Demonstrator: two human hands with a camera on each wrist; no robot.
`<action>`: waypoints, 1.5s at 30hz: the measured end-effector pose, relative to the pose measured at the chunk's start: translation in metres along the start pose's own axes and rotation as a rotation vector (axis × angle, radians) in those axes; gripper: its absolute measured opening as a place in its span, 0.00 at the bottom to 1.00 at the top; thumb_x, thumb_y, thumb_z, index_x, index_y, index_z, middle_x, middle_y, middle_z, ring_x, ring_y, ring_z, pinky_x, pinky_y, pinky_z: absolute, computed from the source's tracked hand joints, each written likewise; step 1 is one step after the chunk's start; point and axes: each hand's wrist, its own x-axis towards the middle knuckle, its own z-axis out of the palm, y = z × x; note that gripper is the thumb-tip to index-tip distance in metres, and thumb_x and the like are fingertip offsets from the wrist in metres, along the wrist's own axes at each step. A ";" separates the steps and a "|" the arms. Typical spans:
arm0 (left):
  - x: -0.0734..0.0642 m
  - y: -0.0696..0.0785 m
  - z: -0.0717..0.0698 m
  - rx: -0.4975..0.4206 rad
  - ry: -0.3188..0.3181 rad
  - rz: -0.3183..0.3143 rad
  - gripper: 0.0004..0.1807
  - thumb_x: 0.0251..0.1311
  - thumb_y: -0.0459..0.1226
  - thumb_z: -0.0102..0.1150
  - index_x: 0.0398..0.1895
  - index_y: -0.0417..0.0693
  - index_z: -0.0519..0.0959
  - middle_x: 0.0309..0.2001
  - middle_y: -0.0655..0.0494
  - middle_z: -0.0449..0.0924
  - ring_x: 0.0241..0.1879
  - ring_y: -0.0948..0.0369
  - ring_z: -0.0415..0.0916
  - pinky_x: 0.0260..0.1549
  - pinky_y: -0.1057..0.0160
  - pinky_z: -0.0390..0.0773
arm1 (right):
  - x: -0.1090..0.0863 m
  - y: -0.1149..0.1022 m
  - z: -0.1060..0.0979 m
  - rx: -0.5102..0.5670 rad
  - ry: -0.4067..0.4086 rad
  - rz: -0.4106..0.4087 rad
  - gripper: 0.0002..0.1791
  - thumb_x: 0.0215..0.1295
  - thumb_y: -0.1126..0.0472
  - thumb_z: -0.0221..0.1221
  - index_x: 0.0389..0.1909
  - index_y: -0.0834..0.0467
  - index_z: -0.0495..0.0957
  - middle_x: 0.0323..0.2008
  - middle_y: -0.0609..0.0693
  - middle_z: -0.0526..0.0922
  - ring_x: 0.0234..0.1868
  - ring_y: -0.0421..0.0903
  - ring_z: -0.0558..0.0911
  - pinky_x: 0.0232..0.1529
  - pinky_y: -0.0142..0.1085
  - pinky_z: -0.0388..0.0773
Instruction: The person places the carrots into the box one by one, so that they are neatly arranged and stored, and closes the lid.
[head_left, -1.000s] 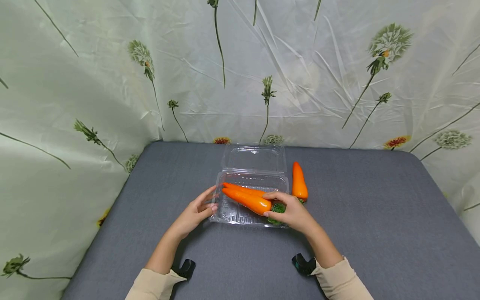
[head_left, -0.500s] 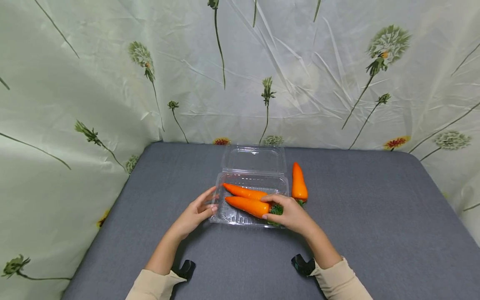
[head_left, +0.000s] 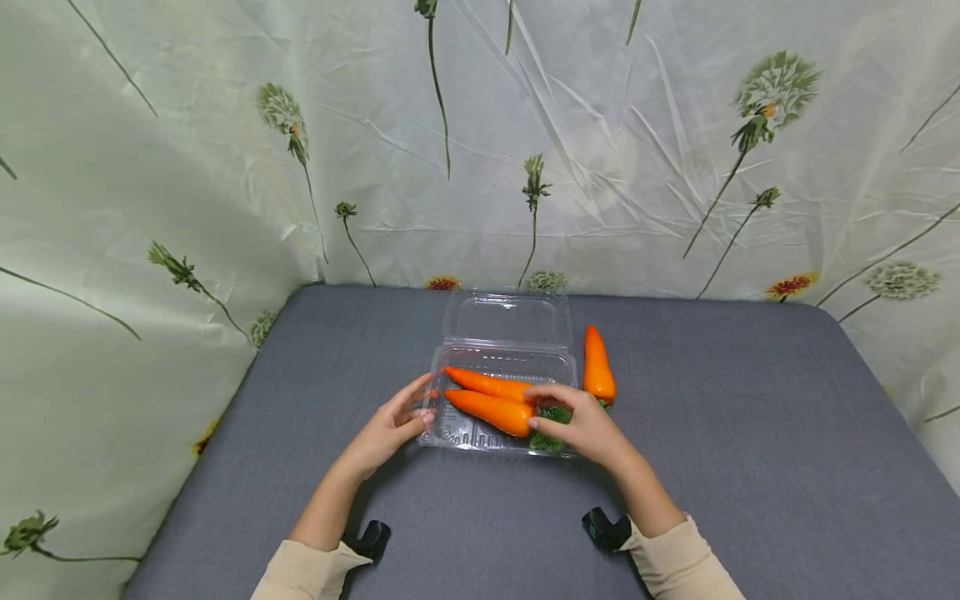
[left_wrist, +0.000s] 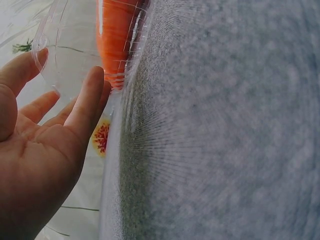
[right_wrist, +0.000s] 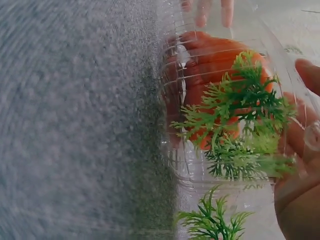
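Observation:
A clear plastic clamshell box (head_left: 457, 435) stands with its lid (head_left: 510, 318) folded back. Two orange carrots with green tops lie side by side in its base, the front carrot (head_left: 489, 410) nearer me and the back carrot (head_left: 486, 383) behind it. My right hand (head_left: 588, 423) hovers over the leafy ends, thumb and fingers spread apart beside the front carrot's thick end. Its green top (right_wrist: 245, 107) shows through the box wall in the right wrist view. My left hand (head_left: 388, 429) steadies the box's left side, with the thumb (left_wrist: 27, 70) at the rim and fingers extended.
A third carrot (head_left: 597, 367) lies on the grey cloth-covered table (head_left: 712, 433), just right of the box. Behind the table hangs a pale flowered curtain (head_left: 637, 167). Black wrist cameras (head_left: 606, 530) sit at both wrists.
The front carrot has come down from over the back carrot to lie beside it, nearer me. My right fingers have loosened from its thick end. My left hand has stayed put.

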 end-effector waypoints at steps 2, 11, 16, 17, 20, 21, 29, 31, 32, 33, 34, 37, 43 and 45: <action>0.000 0.000 0.000 0.000 0.000 0.002 0.34 0.59 0.36 0.55 0.68 0.55 0.54 0.60 0.41 0.60 0.54 0.48 0.66 0.47 0.57 0.68 | 0.000 -0.010 -0.001 0.050 0.030 -0.019 0.19 0.52 0.71 0.62 0.47 0.72 0.73 0.44 0.64 0.77 0.45 0.58 0.76 0.48 0.49 0.68; 0.000 0.001 -0.001 0.005 0.005 -0.008 0.35 0.59 0.37 0.56 0.68 0.57 0.54 0.61 0.41 0.59 0.55 0.47 0.65 0.48 0.55 0.68 | 0.000 -0.022 -0.003 0.004 0.209 -0.118 0.26 0.48 0.77 0.62 0.51 0.73 0.69 0.49 0.65 0.73 0.51 0.59 0.72 0.53 0.33 0.65; 0.001 0.002 -0.001 0.003 0.003 -0.007 0.35 0.59 0.37 0.56 0.68 0.56 0.54 0.60 0.41 0.59 0.55 0.48 0.65 0.48 0.56 0.68 | -0.001 -0.016 -0.007 0.030 0.322 -0.191 0.27 0.45 0.82 0.60 0.51 0.76 0.67 0.49 0.69 0.73 0.50 0.61 0.71 0.53 0.31 0.64; 0.001 0.002 -0.001 0.004 0.003 -0.007 0.35 0.59 0.37 0.56 0.68 0.56 0.54 0.60 0.41 0.59 0.55 0.48 0.65 0.48 0.56 0.68 | -0.001 -0.015 -0.008 0.038 0.344 -0.200 0.27 0.45 0.82 0.60 0.51 0.77 0.67 0.49 0.70 0.72 0.50 0.62 0.71 0.53 0.31 0.64; 0.001 0.001 -0.001 0.003 0.001 -0.005 0.35 0.59 0.37 0.56 0.68 0.55 0.54 0.60 0.41 0.59 0.55 0.48 0.65 0.47 0.57 0.68 | -0.001 -0.013 -0.010 0.065 0.406 -0.227 0.27 0.45 0.84 0.58 0.51 0.78 0.66 0.48 0.72 0.71 0.50 0.64 0.70 0.53 0.31 0.64; 0.001 0.001 -0.001 0.003 0.001 -0.005 0.35 0.59 0.37 0.56 0.68 0.55 0.54 0.60 0.41 0.59 0.55 0.48 0.65 0.47 0.57 0.68 | -0.002 -0.012 -0.010 0.068 0.427 -0.232 0.27 0.45 0.84 0.58 0.51 0.78 0.66 0.48 0.73 0.71 0.51 0.63 0.70 0.53 0.31 0.64; 0.002 -0.001 -0.001 0.013 0.010 -0.011 0.35 0.59 0.35 0.56 0.68 0.54 0.54 0.60 0.40 0.60 0.54 0.48 0.66 0.47 0.59 0.69 | -0.005 -0.005 -0.016 0.090 0.530 -0.202 0.30 0.44 0.86 0.57 0.53 0.79 0.63 0.49 0.76 0.67 0.55 0.41 0.70 0.55 0.32 0.62; 0.002 -0.002 -0.001 0.015 0.009 -0.010 0.34 0.59 0.35 0.55 0.68 0.54 0.54 0.60 0.40 0.60 0.54 0.48 0.66 0.47 0.59 0.69 | -0.006 0.002 -0.017 0.100 0.552 -0.185 0.31 0.44 0.86 0.57 0.54 0.78 0.62 0.51 0.74 0.67 0.55 0.41 0.70 0.55 0.32 0.62; 0.002 -0.002 -0.001 0.017 0.008 -0.009 0.34 0.59 0.34 0.55 0.68 0.54 0.54 0.60 0.40 0.60 0.54 0.47 0.66 0.47 0.58 0.69 | -0.006 0.006 -0.018 0.105 0.560 -0.179 0.31 0.45 0.86 0.57 0.54 0.77 0.62 0.52 0.74 0.66 0.56 0.42 0.70 0.55 0.31 0.61; 0.002 -0.002 -0.001 0.017 0.008 -0.008 0.34 0.59 0.34 0.55 0.68 0.54 0.54 0.60 0.40 0.60 0.54 0.47 0.66 0.47 0.58 0.69 | -0.007 0.010 -0.018 0.110 0.569 -0.174 0.32 0.45 0.86 0.57 0.55 0.77 0.62 0.52 0.73 0.66 0.56 0.43 0.69 0.55 0.31 0.61; 0.002 -0.001 -0.001 0.017 0.005 -0.005 0.34 0.59 0.34 0.54 0.68 0.54 0.54 0.60 0.39 0.60 0.54 0.47 0.66 0.47 0.57 0.68 | -0.007 0.015 -0.019 0.113 0.577 -0.173 0.32 0.45 0.85 0.57 0.55 0.76 0.62 0.53 0.73 0.66 0.56 0.45 0.69 0.56 0.31 0.61; 0.002 -0.001 -0.001 0.014 0.004 -0.007 0.34 0.60 0.33 0.54 0.68 0.54 0.54 0.60 0.40 0.60 0.54 0.47 0.66 0.48 0.57 0.68 | -0.009 0.025 -0.020 0.108 0.597 -0.173 0.33 0.46 0.84 0.58 0.57 0.75 0.62 0.54 0.72 0.66 0.57 0.48 0.68 0.56 0.31 0.60; 0.000 0.001 0.000 0.001 0.004 -0.020 0.34 0.59 0.36 0.55 0.68 0.57 0.54 0.61 0.41 0.59 0.55 0.48 0.66 0.48 0.56 0.68 | -0.012 0.025 -0.023 0.086 0.616 -0.121 0.32 0.48 0.81 0.59 0.57 0.74 0.61 0.55 0.71 0.66 0.57 0.54 0.66 0.57 0.33 0.59; -0.001 0.001 0.000 -0.002 0.002 -0.018 0.35 0.59 0.37 0.56 0.68 0.57 0.54 0.61 0.41 0.59 0.55 0.48 0.66 0.48 0.56 0.68 | -0.013 0.022 -0.023 0.082 0.619 -0.106 0.32 0.49 0.81 0.58 0.57 0.76 0.60 0.54 0.72 0.66 0.56 0.59 0.65 0.58 0.37 0.58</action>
